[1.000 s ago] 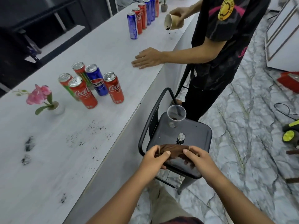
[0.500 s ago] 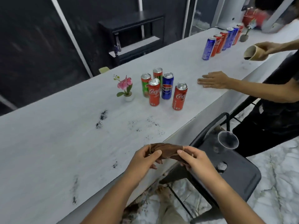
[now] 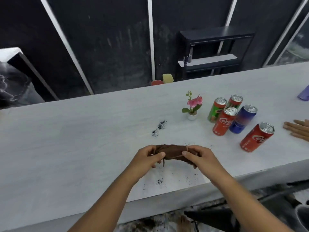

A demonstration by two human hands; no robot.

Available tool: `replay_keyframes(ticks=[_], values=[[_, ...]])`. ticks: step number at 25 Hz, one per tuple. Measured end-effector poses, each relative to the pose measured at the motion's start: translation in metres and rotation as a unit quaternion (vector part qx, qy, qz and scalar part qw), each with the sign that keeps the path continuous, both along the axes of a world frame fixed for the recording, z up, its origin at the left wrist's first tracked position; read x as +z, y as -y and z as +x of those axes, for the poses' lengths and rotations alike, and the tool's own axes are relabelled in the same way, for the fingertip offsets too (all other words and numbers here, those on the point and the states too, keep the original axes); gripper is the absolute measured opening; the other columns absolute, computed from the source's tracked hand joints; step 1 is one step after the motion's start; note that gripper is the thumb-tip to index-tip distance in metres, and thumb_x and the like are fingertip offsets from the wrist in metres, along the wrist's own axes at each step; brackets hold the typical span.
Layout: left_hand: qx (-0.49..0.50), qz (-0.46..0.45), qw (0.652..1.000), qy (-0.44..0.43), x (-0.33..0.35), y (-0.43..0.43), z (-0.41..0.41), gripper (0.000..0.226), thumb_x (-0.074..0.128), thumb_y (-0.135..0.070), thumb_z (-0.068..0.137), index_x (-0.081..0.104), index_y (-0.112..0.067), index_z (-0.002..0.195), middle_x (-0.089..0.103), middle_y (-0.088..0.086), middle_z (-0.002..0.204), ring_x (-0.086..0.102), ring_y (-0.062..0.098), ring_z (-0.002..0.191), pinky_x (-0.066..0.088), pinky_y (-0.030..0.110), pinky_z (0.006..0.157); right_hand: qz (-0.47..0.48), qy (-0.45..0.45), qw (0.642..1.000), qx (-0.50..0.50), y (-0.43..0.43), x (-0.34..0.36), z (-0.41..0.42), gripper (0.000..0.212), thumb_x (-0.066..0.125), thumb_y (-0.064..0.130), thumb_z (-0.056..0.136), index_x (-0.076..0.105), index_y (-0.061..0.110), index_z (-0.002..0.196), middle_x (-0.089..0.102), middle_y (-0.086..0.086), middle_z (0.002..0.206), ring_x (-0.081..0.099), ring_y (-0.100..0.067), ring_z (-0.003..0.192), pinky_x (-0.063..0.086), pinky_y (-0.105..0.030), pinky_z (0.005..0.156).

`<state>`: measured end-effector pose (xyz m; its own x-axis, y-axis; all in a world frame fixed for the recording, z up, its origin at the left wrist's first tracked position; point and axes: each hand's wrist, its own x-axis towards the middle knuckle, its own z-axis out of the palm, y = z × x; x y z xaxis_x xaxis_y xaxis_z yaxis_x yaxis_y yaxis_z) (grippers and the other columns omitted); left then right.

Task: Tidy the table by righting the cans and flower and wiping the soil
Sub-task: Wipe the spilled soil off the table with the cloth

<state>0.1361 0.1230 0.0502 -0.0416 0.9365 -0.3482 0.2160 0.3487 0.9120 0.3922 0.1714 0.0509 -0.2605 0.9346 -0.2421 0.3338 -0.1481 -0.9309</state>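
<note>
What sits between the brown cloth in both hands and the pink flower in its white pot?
Head view: mostly bare white tabletop, with a few fine soil specks just past the brown cloth. The darker soil patches lie left of the pink flower.

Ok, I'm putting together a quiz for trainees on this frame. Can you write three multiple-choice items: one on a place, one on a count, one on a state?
1. Where does the flower stand in the view?
A. left of the cans
B. right of the cans
C. between two cans

2. How many cans stand in the group by the flower?
A. three
B. five
C. seven

3. How is the cloth held?
A. by one hand alone
B. it lies loose, untouched
C. by both hands

Answers:
1 A: the flower's white pot sits apart from the cans, on their left.
2 B: one green, three red and one blue can stand upright there.
3 C: the left hand and the right hand each grip an end.
</note>
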Motion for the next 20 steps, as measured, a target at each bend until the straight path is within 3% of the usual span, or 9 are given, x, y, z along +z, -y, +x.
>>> replay_keyframes(ticks=[4, 8, 12, 14, 17, 20], values=[[0.044, 0.02, 0.998, -0.044, 0.003, -0.057, -0.034, 0.012, 0.077, -0.031, 0.099, 0.076, -0.021, 0.106, 0.081, 0.004, 0.101, 0.077, 0.02, 0.097, 0.061, 0.039, 0.083, 0.045, 0.028, 0.997, 0.061, -0.082, 0.006, -0.041, 0.007, 0.079, 0.026, 0.094, 0.083, 0.03, 0.099, 0.074, 0.011, 0.079, 0.065, -0.001, 0.069, 0.047, -0.015, 0.064], [0.083, 0.037, 0.991, -0.101, -0.006, -0.123, -0.067, 0.015, 0.077, -0.027, 0.098, 0.074, -0.022, 0.111, 0.077, 0.008, 0.111, 0.07, 0.027, 0.093, 0.054, 0.035, 0.078, 0.088, 0.092, 0.986, 0.107, -0.159, 0.002, -0.089, 0.014, 0.076, 0.022, 0.095, 0.079, 0.02, 0.109, 0.076, 0.006, 0.097, 0.07, -0.012, 0.087, 0.048, -0.018, 0.072], [0.11, 0.065, 0.982, -0.139, -0.021, -0.179, -0.09, 0.014, 0.076, -0.019, 0.098, 0.074, -0.022, 0.111, 0.073, 0.003, 0.111, 0.065, 0.024, 0.087, 0.049, 0.033, 0.07, 0.131, 0.155, 0.974, 0.096, -0.211, -0.012, -0.127, 0.022, 0.069, 0.02, 0.097, 0.075, 0.026, 0.117, 0.075, 0.004, 0.107, 0.069, -0.01, 0.087, 0.047, -0.012, 0.062], [0.123, 0.079, 0.976, -0.16, -0.03, -0.194, -0.093, 0.015, 0.077, -0.022, 0.097, 0.074, -0.023, 0.112, 0.071, 0.002, 0.113, 0.066, 0.025, 0.089, 0.052, 0.036, 0.071, 0.151, 0.194, 0.964, 0.097, -0.228, -0.019, -0.137, 0.026, 0.067, 0.019, 0.098, 0.073, 0.027, 0.122, 0.074, 0.003, 0.114, 0.066, -0.014, 0.094, 0.047, -0.019, 0.071], [0.092, 0.085, 0.965, -0.229, -0.049, -0.19, -0.103, 0.024, 0.079, -0.027, 0.096, 0.073, -0.029, 0.119, 0.067, -0.004, 0.117, 0.067, 0.019, 0.102, 0.06, 0.041, 0.086, 0.153, 0.231, 0.953, 0.118, -0.235, -0.03, -0.135, 0.028, 0.068, 0.018, 0.098, 0.071, 0.027, 0.124, 0.073, 0.003, 0.119, 0.066, -0.019, 0.109, 0.052, -0.031, 0.089], [0.084, 0.105, 0.931, -0.338, -0.072, -0.154, -0.138, 0.03, 0.076, -0.029, 0.097, 0.073, -0.028, 0.127, 0.068, -0.008, 0.12, 0.063, 0.017, 0.113, 0.054, 0.039, 0.101, 0.244, 0.276, 0.913, 0.175, -0.229, -0.036, -0.133, 0.04, 0.074, 0.027, 0.095, 0.069, 0.024, 0.135, 0.072, 0.0, 0.128, 0.06, -0.022, 0.125, 0.049, -0.037, 0.107]])
